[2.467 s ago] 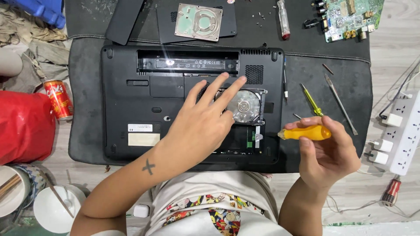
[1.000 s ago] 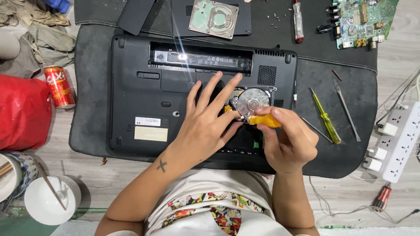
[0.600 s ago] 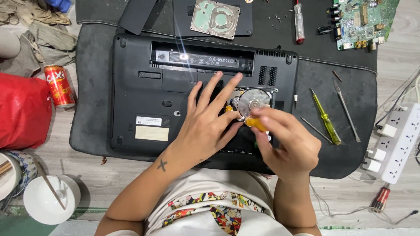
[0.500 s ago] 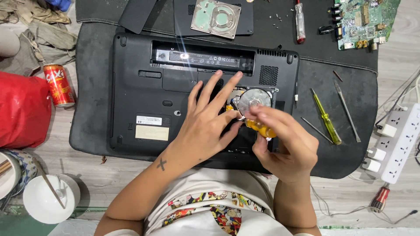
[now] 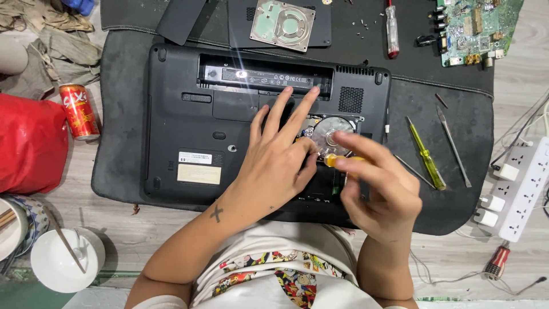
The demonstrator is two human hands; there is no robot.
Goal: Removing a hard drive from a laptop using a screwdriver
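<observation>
1. Lying on a pale wood-grain floor [image 5: 517,86], a black mat [image 5: 123,114] carries an upturned black laptop [image 5: 189,120], its base facing the camera.
2. Left of the mat stand a red can [image 5: 79,111], a red bag [image 5: 28,143] and a white bowl [image 5: 63,263]; a white power strip [image 5: 523,189] lies to the right.
3. At the mat's far edge lie a bare drive [image 5: 285,24], a red-handled screwdriver [image 5: 392,27] and a green circuit board [image 5: 477,26].
4. A yellow-green screwdriver [image 5: 426,154] and a thin metal tool [image 5: 454,147] lie right of the laptop.
5. The left hand [image 5: 277,166] rests flat on the laptop, fingers spread, gripping nothing.
6. The right hand [image 5: 377,191] pinches an orange-handled screwdriver [image 5: 338,161] between thumb and fingers.
7. Its tip points at the laptop's open bay, where a shiny disc [image 5: 333,130] shows just beyond both hands.
</observation>
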